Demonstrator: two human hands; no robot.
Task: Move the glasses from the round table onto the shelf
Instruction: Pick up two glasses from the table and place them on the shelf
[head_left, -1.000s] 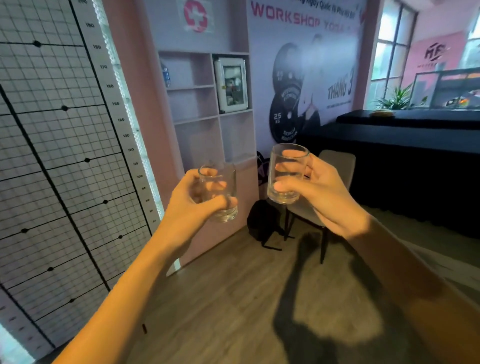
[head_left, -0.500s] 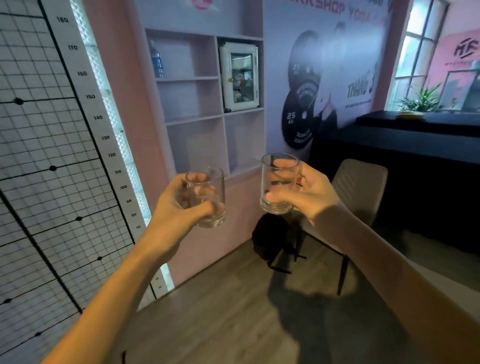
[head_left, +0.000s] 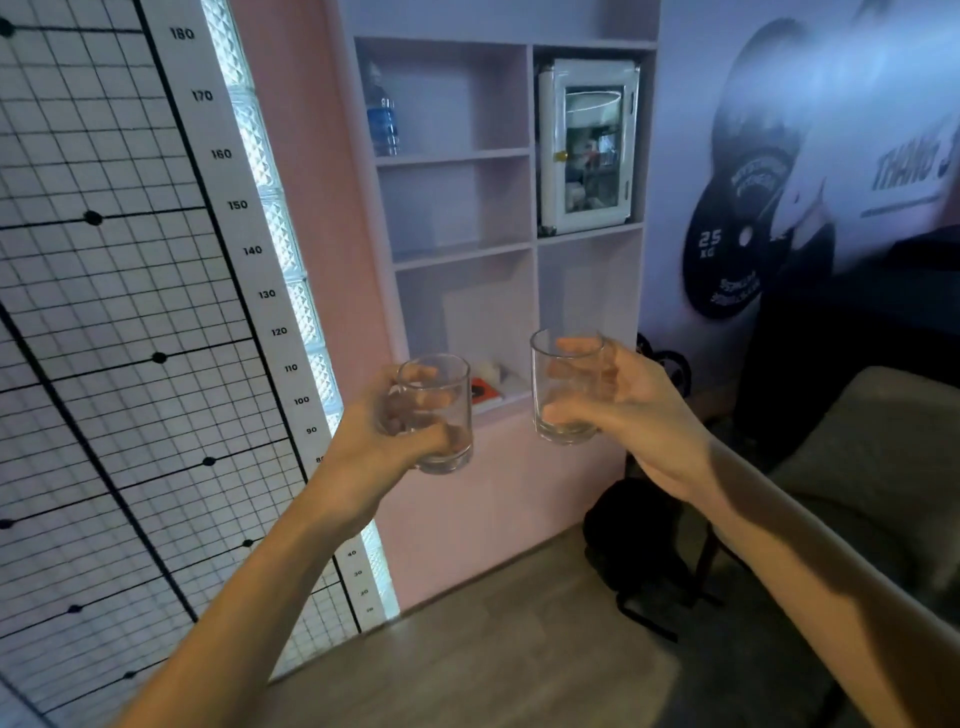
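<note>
I hold two clear, empty drinking glasses upright in front of me. My left hand (head_left: 382, 441) is wrapped around the left glass (head_left: 441, 410). The right glass (head_left: 566, 387), a little higher, is gripped by my right hand (head_left: 641, 410). Straight ahead is the pale lilac wall shelf (head_left: 462, 249), set into a pink wall, with several open compartments. Both glasses hang in front of its lowest compartments, apart from the shelf boards. The round table is out of view.
A water bottle (head_left: 383, 117) stands in the top left compartment, a small white glass-door cabinet (head_left: 589, 145) fills the upper right one. A red item (head_left: 485, 391) lies in the bottom left compartment. A black backpack (head_left: 631, 540) and a grey chair (head_left: 878, 467) stand lower right.
The shelf has grown larger and moved toward the centre as I came closer. Both hands still carry their glasses, held at about the same height.
</note>
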